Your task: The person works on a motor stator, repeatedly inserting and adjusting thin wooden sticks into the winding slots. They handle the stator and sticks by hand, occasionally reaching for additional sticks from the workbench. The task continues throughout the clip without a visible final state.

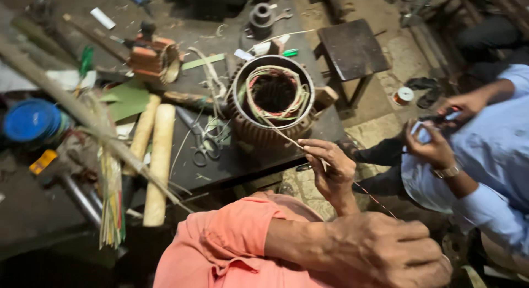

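A ribbed motor stator (273, 98) with copper and pale windings stands near the right edge of the dark workbench (231, 161). My right hand (330, 167) pinches a thin pale strip (286, 138) that runs out of the stator's winding. My left hand (394, 252), on an arm with an orange sleeve (231, 244), is a closed fist in the foreground. A thin copper wire (374, 200) runs down from my right hand toward the fist; whether the fist grips it is hidden.
Scissors (204, 147), two pale wooden rolls (157, 161), a bundle of thin sticks (110, 200), a small wound coil (154, 59) and a blue lid (30, 120) lie on the bench. A dark stool (352, 48) stands beyond. A co-worker in a blue shirt (490, 150) handles something small at the right.
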